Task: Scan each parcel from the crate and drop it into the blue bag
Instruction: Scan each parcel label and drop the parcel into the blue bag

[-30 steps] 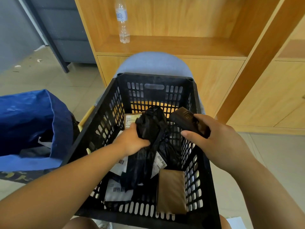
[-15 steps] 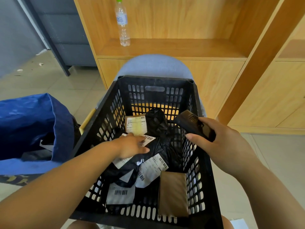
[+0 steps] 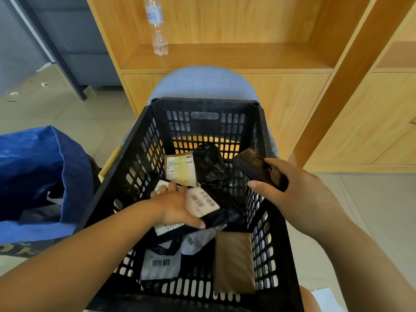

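The black labelled parcel [image 3: 203, 202] lies in the crate [image 3: 144, 154] on the other packets [image 3: 161, 263], my left grip [image 3: 174, 208] closed round its left end. My right grip [image 3: 301, 197] clasps the scanner [image 3: 256, 168] over the crate's right wall, near the parcel; the blue bag [image 3: 33, 167] stands left of the crate.

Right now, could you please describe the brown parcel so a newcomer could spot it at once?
Find the black slotted crate in front of the wooden cabinet. In its near right corner, against the right wall, lies the brown parcel. It is flat, plain and shows no label, unlike the black and white bags with barcodes beside it.
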Available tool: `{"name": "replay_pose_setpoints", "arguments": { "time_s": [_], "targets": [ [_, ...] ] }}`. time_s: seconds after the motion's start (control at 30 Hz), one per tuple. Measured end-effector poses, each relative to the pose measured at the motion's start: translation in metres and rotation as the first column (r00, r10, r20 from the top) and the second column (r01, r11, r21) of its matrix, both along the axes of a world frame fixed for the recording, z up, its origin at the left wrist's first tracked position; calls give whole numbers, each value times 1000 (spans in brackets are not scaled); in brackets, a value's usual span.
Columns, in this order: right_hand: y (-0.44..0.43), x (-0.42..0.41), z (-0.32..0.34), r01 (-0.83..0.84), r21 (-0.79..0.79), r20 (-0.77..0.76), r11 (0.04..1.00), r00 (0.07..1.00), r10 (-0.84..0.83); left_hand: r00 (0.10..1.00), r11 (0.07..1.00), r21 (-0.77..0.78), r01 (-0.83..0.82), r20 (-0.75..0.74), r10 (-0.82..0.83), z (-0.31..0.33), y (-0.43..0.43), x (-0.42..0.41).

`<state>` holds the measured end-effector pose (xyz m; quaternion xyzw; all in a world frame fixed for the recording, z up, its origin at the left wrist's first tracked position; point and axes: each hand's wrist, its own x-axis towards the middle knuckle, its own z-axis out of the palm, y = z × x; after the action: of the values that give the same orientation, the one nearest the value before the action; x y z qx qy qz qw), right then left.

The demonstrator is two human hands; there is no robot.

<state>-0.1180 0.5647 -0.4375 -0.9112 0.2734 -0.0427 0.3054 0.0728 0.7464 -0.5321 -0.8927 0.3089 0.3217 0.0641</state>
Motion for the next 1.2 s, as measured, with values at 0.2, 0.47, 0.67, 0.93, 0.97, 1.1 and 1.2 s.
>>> {"name": "replay_pose_setpoints", "arguments": {
  "time_s": [0.2, 0.47, 0.67, 0.93, 0.97, 1.1, 1.2],
  "targets": [
    [3, 4, 1, 1, 12, 5, 1000, 1000, -1, 980, 992, -11, -129, 151, 129, -10, 6, 11],
    [7, 7, 0, -7, -3, -19, 1000, 1000, 6, 884, 865, -201, -459, -204, 421, -27, 18, 40],
    [13, 6, 2, -19, -14, -37, 1000, 999, 19, 862, 840, -214, -499, -220, 456, -23, 22, 38],
    [19, -3, 20, -36, -36, -32, 999, 999, 35, 822, 702, -429, -569, -257, 509, -11, 31, 29],
    [19, -3, 21, -45, -43, -47, 998, 998, 43, 796, 639, -480, -601, -290, 531, -6, 30, 30],
    [30, -6, 35, -119, -108, -150, 987, 983, 102, 769, 477, -616, -627, -387, 509, 17, 37, 31],
    [38, -4, 43, -186, -179, -226, 966, 963, 144, 771, 388, -690, -611, -406, 491, 35, 44, 24]
  ]
}}
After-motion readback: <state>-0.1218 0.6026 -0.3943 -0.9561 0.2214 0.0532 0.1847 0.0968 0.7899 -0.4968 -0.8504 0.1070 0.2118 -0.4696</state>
